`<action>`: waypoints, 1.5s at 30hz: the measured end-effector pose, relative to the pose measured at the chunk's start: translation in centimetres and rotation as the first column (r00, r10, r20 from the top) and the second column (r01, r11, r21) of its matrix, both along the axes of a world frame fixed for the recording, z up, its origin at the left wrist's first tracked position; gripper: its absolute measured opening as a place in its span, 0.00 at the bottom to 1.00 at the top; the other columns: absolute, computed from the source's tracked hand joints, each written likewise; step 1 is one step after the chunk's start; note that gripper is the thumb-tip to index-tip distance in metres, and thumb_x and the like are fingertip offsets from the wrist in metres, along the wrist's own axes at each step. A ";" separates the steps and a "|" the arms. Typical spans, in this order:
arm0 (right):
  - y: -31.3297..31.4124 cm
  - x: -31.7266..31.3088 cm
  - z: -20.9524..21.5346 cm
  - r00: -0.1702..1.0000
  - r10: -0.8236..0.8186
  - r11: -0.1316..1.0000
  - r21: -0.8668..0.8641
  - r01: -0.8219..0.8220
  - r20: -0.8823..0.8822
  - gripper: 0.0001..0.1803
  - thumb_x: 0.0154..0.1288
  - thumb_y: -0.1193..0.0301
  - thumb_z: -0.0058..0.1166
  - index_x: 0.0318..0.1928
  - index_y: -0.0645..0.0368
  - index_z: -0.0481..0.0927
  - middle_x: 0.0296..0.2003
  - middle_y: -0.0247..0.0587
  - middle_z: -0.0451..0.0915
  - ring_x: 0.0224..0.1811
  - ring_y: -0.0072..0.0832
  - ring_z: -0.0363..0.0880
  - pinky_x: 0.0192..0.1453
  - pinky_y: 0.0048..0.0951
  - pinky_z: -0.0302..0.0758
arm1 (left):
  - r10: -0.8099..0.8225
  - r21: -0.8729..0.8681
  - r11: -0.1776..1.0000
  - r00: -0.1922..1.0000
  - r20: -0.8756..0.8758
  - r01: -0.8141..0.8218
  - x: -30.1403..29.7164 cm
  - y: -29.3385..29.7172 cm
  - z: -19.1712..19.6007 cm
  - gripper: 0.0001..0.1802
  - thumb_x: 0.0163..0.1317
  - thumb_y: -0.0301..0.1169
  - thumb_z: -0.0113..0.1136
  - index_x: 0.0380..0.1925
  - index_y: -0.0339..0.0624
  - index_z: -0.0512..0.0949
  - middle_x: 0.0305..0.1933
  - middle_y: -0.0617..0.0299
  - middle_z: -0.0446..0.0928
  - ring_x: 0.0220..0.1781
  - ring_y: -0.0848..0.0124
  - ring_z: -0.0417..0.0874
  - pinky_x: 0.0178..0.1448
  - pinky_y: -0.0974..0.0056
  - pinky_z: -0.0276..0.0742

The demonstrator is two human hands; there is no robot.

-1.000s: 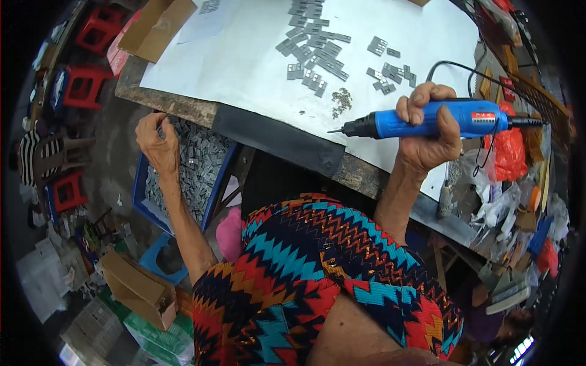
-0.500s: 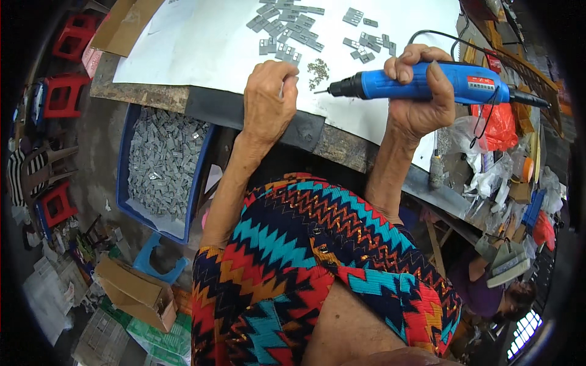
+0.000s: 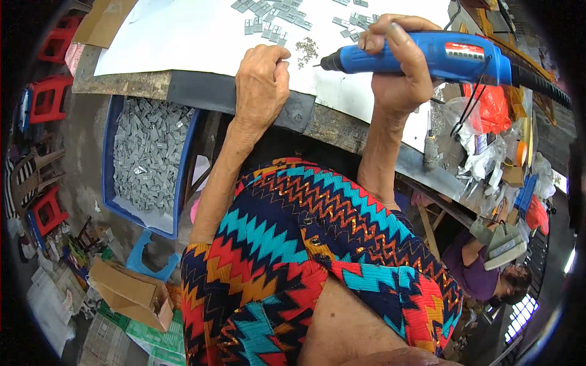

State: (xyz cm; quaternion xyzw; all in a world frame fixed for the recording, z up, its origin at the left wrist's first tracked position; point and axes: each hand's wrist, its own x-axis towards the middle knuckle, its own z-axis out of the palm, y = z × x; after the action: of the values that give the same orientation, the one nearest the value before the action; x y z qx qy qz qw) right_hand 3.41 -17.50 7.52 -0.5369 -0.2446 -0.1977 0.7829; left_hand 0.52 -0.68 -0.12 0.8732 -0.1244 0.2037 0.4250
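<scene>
My right hand (image 3: 400,76) grips a blue electric screwdriver (image 3: 452,55) with a black nose and a thick black cord. The tool is held nearly level above the table, its bit pointing left. A small heap of tiny brass-coloured screws (image 3: 307,49) lies by the bit. My left hand (image 3: 262,82) rests at the table's near edge, fingers curled closed; whatever they hold is hidden. Beyond it, several flat grey pieces (image 3: 268,13) with small openings lie on a white sheet (image 3: 183,43). Another group of grey pieces (image 3: 348,32) is partly behind my right hand.
Below the table on the left, a blue bin (image 3: 110,165) holds many grey pieces. Plastic bags (image 3: 494,113) and clutter crowd the right side. Red stools (image 3: 49,100) and a cardboard box (image 3: 131,293) stand on the floor. Another person (image 3: 482,268) is at lower right.
The whole view has shifted, so the table sits higher and slightly left. The screwdriver looks larger and its bit is nearer the screw heap. My left hand stays curled at the edge.
</scene>
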 end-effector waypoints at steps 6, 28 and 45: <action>0.6 -0.3 -0.3 0.998 0.061 0.998 0.020 -0.061 -0.018 0.09 0.53 0.78 0.45 0.36 0.69 0.71 0.27 0.52 0.76 0.23 0.30 0.73 0.32 0.35 0.72 | 0.000 -0.052 0.999 1.000 -0.015 -0.001 -0.2 -0.1 0.4 0.07 0.52 0.20 0.52 0.33 0.34 0.76 0.30 0.56 0.75 0.30 0.68 0.76 0.36 0.66 0.73; -0.5 -0.9 0.3 0.993 0.034 0.984 0.180 -0.014 -0.113 0.10 0.54 0.75 0.45 0.38 0.63 0.73 0.28 0.51 0.75 0.24 0.31 0.72 0.34 0.39 0.69 | -0.151 0.070 0.986 0.988 0.041 0.148 0.0 -0.4 0.2 0.09 0.47 0.28 0.61 0.31 0.43 0.77 0.34 0.60 0.74 0.38 0.63 0.74 0.44 0.60 0.68; -0.5 -1.0 0.0 0.992 0.074 0.971 0.235 -0.049 -0.101 0.10 0.54 0.75 0.45 0.38 0.63 0.74 0.30 0.52 0.75 0.26 0.32 0.73 0.36 0.39 0.69 | -0.161 0.046 0.986 0.987 0.024 0.160 -0.1 0.0 0.0 0.07 0.49 0.28 0.61 0.28 0.39 0.76 0.30 0.58 0.74 0.36 0.62 0.74 0.42 0.60 0.68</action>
State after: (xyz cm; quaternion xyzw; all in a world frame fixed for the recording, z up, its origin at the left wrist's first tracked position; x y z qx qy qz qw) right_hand 2.46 -18.03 7.51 -0.4441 -0.1932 -0.1707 0.8581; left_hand 0.45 -0.71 -0.12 0.8666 -0.2046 0.1778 0.4189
